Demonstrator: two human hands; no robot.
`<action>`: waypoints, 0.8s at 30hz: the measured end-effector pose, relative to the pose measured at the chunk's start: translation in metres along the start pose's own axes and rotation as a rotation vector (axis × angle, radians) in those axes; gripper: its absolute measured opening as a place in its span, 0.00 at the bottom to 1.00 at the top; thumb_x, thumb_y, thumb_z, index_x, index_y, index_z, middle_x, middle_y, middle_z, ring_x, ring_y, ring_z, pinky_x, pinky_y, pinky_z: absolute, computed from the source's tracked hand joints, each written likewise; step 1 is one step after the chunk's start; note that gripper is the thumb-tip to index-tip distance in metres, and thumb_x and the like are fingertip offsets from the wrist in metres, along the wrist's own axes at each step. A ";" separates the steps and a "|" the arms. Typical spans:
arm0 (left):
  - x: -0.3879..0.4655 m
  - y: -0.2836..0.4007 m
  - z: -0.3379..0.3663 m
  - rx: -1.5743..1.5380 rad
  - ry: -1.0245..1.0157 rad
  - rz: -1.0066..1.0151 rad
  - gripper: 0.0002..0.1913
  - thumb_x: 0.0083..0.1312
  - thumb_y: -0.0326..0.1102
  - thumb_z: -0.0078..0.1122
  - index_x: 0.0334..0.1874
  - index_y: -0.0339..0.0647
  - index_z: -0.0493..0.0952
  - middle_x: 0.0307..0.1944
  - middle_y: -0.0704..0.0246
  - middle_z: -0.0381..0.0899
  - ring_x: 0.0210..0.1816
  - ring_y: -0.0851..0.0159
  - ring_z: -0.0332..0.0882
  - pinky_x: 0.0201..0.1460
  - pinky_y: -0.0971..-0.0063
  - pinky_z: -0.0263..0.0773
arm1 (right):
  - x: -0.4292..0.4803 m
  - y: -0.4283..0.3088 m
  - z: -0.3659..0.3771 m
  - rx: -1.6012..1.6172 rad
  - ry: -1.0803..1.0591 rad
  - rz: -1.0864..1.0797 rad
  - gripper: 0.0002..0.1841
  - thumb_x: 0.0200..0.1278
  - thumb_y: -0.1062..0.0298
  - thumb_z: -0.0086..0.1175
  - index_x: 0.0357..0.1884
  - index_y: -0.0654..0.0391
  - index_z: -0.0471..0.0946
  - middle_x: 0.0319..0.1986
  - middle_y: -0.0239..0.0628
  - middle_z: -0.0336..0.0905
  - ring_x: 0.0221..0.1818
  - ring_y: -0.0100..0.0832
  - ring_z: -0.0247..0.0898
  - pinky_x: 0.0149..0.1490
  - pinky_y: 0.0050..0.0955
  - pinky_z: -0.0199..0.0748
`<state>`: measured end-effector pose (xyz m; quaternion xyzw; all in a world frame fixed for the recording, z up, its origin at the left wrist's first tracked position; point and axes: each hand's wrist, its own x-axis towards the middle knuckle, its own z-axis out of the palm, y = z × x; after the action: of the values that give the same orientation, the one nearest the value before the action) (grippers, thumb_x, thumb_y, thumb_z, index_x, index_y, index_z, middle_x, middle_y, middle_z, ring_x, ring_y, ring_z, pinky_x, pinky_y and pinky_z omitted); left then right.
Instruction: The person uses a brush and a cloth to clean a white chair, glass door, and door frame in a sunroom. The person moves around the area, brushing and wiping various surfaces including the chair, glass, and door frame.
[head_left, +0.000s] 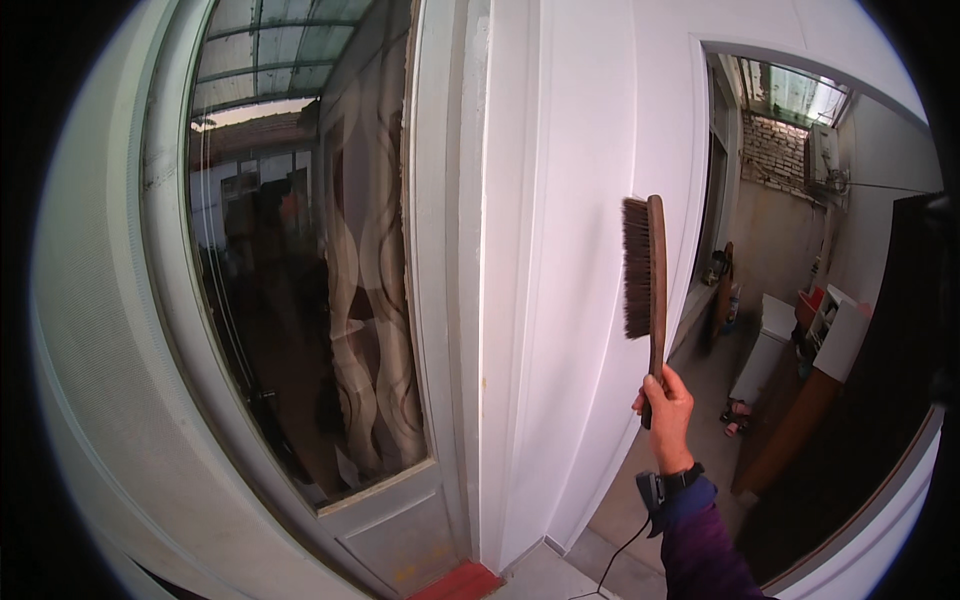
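My right hand (670, 412) grips the lower handle of a long wooden-backed bristle brush (658, 277). The brush stands nearly upright, with its dark bristles facing left towards a white wall panel (577, 247). I cannot tell whether the bristle tips touch that panel. On my right wrist sits a black strapped device (660, 486) with a thin cable running down from it, over a purple sleeve. My left hand is out of view.
A glazed door (390, 517) with a patterned curtain (375, 352) stands on the left, beside a mesh screen (97, 322). Through the doorway on the right are a white cabinet (765, 345), slippers (735, 418) and a brick wall (776, 154). A red mat (457, 581) lies at the door's foot.
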<state>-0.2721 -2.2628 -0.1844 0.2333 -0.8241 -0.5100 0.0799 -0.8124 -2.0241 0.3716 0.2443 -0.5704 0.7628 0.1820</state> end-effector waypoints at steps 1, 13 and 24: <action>0.003 0.003 -0.002 0.087 0.024 0.039 0.08 0.62 0.39 0.61 0.34 0.43 0.82 0.33 0.60 0.80 0.37 0.51 0.80 0.41 0.58 0.76 | 0.012 0.003 -0.001 0.011 0.015 0.003 0.18 0.71 0.72 0.59 0.59 0.66 0.78 0.28 0.30 0.77 0.21 0.22 0.74 0.26 0.21 0.71; 0.110 0.097 0.035 0.191 -0.069 -0.196 0.10 0.65 0.42 0.57 0.37 0.44 0.81 0.35 0.59 0.81 0.41 0.50 0.82 0.44 0.56 0.76 | 0.164 0.024 -0.002 0.060 -0.003 0.019 0.23 0.69 0.68 0.63 0.63 0.64 0.76 0.26 0.27 0.72 0.17 0.21 0.68 0.21 0.23 0.64; 0.168 0.144 0.090 0.213 -0.050 -0.180 0.11 0.68 0.43 0.53 0.38 0.44 0.79 0.36 0.59 0.81 0.43 0.51 0.81 0.46 0.57 0.76 | 0.305 -0.092 0.038 0.209 -0.108 -0.097 0.22 0.68 0.66 0.64 0.61 0.62 0.78 0.27 0.30 0.74 0.18 0.22 0.69 0.21 0.24 0.65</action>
<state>-0.4966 -2.2152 -0.1181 0.3007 -0.8510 -0.4305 -0.0122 -1.0035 -2.0351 0.6298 0.3300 -0.4843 0.7941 0.1611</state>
